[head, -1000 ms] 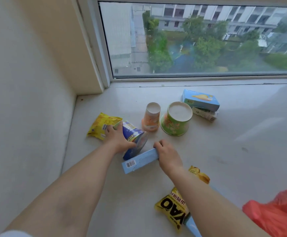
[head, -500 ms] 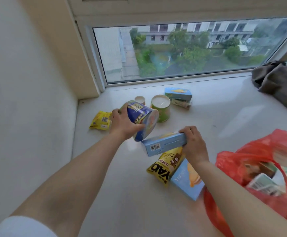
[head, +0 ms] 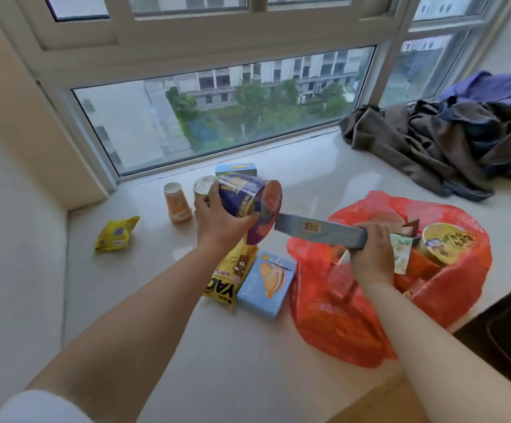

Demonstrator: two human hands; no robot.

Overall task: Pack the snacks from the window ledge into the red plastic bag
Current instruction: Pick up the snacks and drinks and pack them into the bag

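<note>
My left hand (head: 217, 224) grips a purple noodle tub (head: 248, 206), tilted on its side in the air above the ledge. My right hand (head: 370, 254) holds a long light-blue box (head: 318, 230) level over the open mouth of the red plastic bag (head: 339, 325). Inside the bag lie a yellow-lidded tub (head: 447, 242) and several packets. On the ledge sit a yellow YAO packet (head: 229, 279), a flat blue biscuit box (head: 268, 283), a small yellow packet (head: 115, 233), an orange cup (head: 177, 203), a green cup (head: 202, 187) and a blue box (head: 237, 169).
A heap of dark clothes (head: 449, 141) covers the ledge at the back right. The window frame (head: 223, 148) runs along the back, a wall (head: 13, 239) closes the left side. The ledge's front edge drops to a dark area (head: 510, 337) at the right.
Both hands lifted their items off the ledge and carried them right toward the red bag. The view swung right, bringing the bag and the clothes into sight.
</note>
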